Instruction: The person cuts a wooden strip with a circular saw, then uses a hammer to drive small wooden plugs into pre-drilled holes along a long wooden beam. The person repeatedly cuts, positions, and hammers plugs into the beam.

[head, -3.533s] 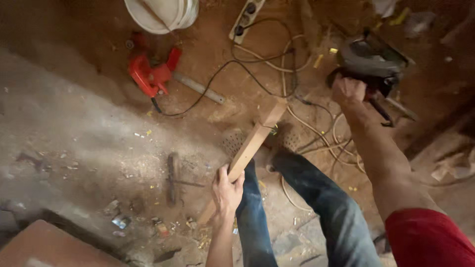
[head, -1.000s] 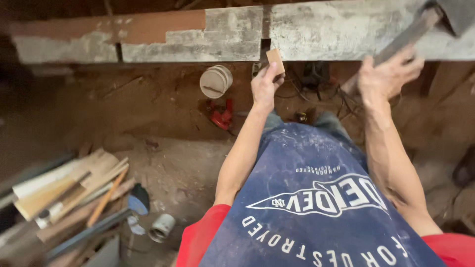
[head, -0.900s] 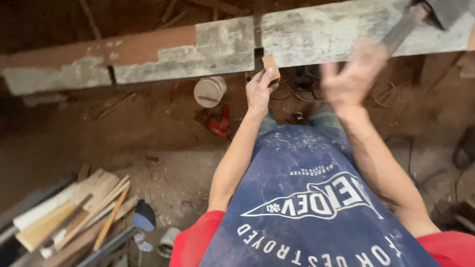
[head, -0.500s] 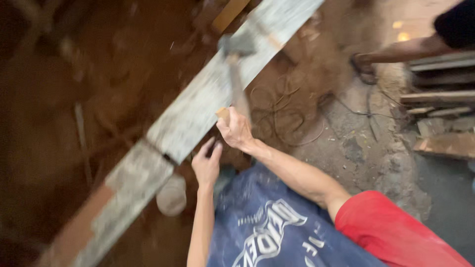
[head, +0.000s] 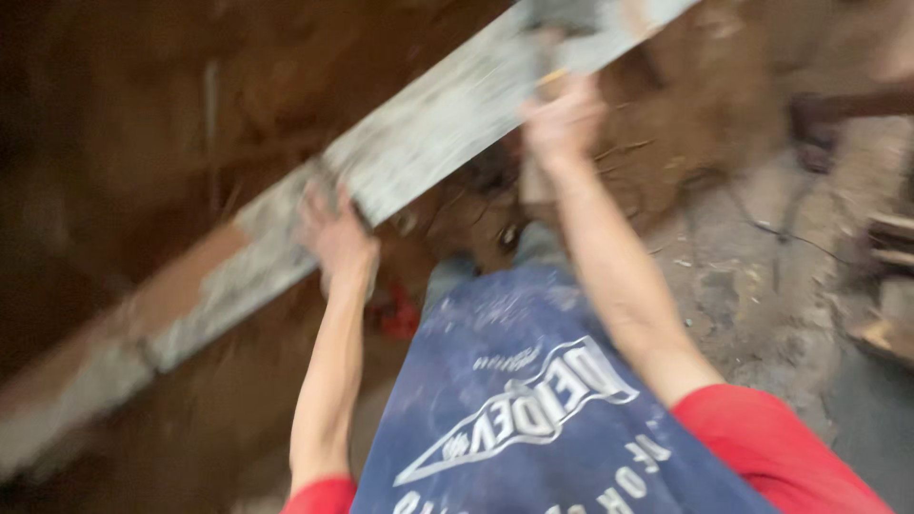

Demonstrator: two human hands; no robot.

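Frame is heavily motion-blurred, so detail is thin. A long grey-white plank (head: 428, 143) with a reddish-brown stretch runs diagonally from lower left to top right, overhead of the person; both ends are cut off by the frame edges. Left hand (head: 335, 238) is raised against the plank's lower edge near mid-length, fingers (head: 314, 205) curled up onto it, apparently gripping the edge, though blur hides where the fingertips end. Right hand (head: 564, 119) is up near the top of the frame, just below the plank, fist clenched around something; a short yellowish bit (head: 550, 84) shows above the knuckles, but what it belongs to cannot be made out. A dark smudge (head: 562, 14) on the plank directly above that hand could be a tool head; too smeared to tell. Under the right forearm a tan block-like shape (head: 535, 181) is visible, partly hidden by the arm, identity unclear. Blue apron with white print (head: 533, 400) and red sleeves (head: 762, 447) fill the bottom. Between the arms, a red object (head: 400, 314) on the dirt floor (head: 743, 276), mostly hidden by the apron. Top right: another person's foot in a dark sandal (head: 819, 119), leg cut off by the frame. Wood pieces (head: 890, 286) at the right edge, only partly in view. Left side is dark brown blur, nothing readable.
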